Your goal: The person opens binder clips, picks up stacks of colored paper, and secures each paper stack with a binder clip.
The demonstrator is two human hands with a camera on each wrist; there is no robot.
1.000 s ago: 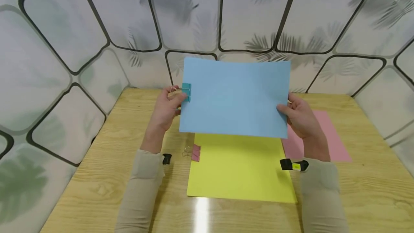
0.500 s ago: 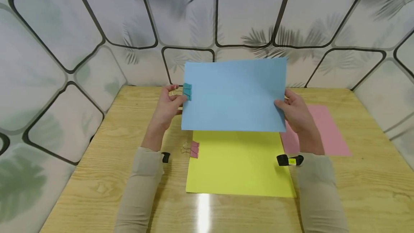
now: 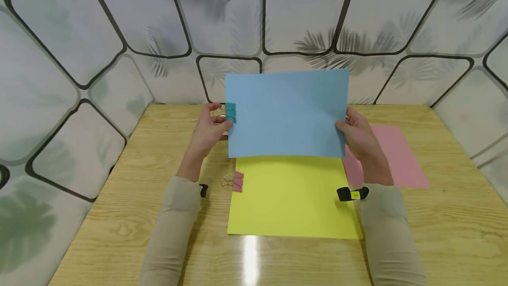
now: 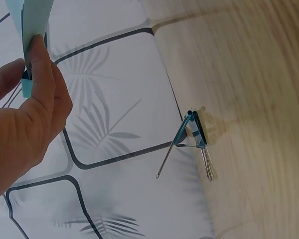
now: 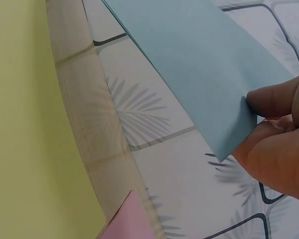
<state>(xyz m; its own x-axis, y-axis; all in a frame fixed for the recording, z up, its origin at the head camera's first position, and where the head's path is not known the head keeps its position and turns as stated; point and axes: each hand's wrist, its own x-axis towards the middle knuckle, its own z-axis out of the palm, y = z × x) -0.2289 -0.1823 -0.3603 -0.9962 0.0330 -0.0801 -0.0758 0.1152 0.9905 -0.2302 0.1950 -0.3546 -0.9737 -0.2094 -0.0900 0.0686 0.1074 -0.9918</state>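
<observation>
Upright above the table, a blue sheet of paper (image 3: 285, 114) is held between both hands. At its left edge my left hand (image 3: 206, 132) pinches the paper, thumb in front, just below a teal binder clip (image 3: 231, 113) clamped there. My right hand (image 3: 359, 138) pinches the opposite edge, its thumb (image 5: 271, 99) on the near face. Beneath lies a yellow sheet (image 3: 293, 202), with a pink binder clip (image 3: 238, 182) on its left edge. A second teal binder clip (image 4: 192, 130) rests on the table in the left wrist view; my left hand mostly hides it in the head view.
A pink sheet (image 3: 401, 158) lies on the wooden table (image 3: 119, 215), to the right and partly behind my right hand. The table's far edge meets a patterned backdrop (image 3: 309, 12), which continues along both sides.
Both hands have drawn slightly closer, the right one shifting left with its end of the blue sheet. My left thumb now sits lower beside the teal clip. The sheets below stay put.
</observation>
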